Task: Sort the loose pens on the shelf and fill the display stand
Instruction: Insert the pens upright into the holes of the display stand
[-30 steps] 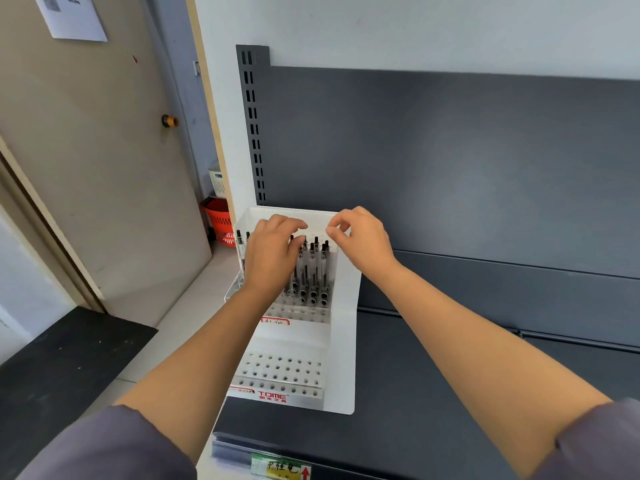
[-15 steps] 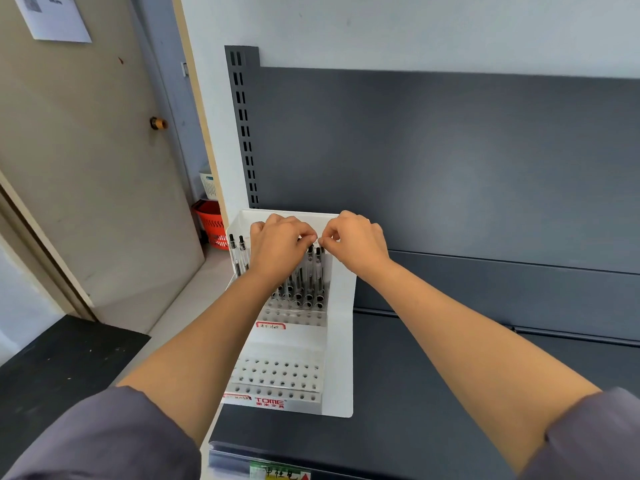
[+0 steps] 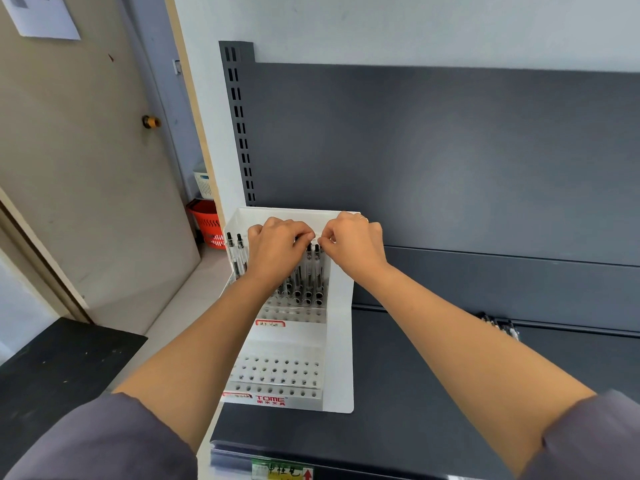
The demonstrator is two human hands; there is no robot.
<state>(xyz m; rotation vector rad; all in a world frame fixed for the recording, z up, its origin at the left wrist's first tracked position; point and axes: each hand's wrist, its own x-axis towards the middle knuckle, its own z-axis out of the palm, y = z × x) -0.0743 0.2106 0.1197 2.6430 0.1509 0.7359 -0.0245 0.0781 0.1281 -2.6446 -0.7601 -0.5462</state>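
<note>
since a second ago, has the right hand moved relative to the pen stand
Yes. Judged against the display stand, the right hand has shifted left, away from the stand's right wall, to nearly meet the left hand above the back-row pens.

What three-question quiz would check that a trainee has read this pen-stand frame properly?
1. True or false: the lower tier of the display stand holds pens.
2. Where do the loose pens lie?
A: on the shelf, right of the stand, towards the back.
B: in the stand's lower tier.
C: under the stand.
3. Fill in: the left hand and right hand meet over the ____ tier, at the tops of the standing pens.

Key: 1 false, its holes are empty. 2 A. 3 upper.
</note>
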